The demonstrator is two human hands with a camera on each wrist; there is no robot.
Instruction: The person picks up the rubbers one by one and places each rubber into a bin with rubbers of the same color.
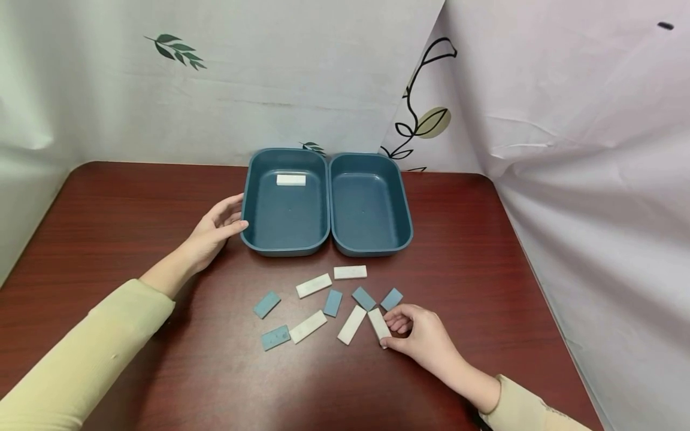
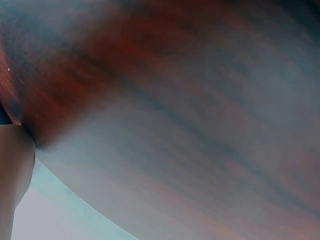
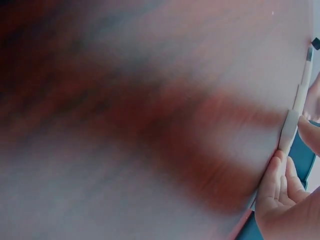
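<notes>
Left tray and right tray are the same deep teal-blue, pretty much solid all over. White blocks mostly lean a bit creamy, though the one in the left tray reads brighter. Blue blocks are a dusty grey-blue, lighter than the trays. Worktop is reddish-brown with darker wood-grain streaks and some greyish glare. Sleeves are a pale yellowish cream, kinda greenish. The backdrop is whitish, with a dark green leaf sprig and a black-line vine, one leaf filled in olive.
</notes>
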